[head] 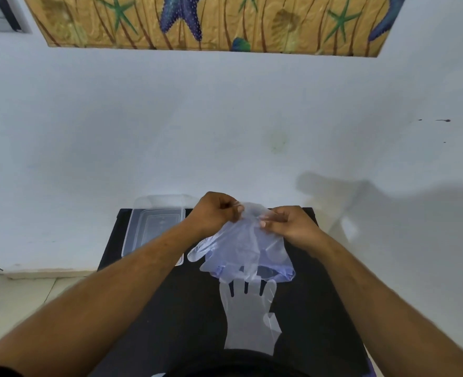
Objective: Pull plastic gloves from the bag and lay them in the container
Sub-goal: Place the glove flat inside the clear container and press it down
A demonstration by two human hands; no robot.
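Both my hands are raised over the middle of a black table. My left hand and my right hand each pinch the top edge of a thin clear plastic glove that hangs down between them, its fingers drooping to the left. Under it lies a crumpled bluish plastic bag. A second clear glove lies flat on the table in front of me, fingers pointing away. The clear rectangular container stands at the table's far left, partly behind my left forearm.
The table stands against a white wall with a starfish-patterned hanging at the top. The container's clear lid leans behind it against the wall. Pale tiled floor shows to the left.
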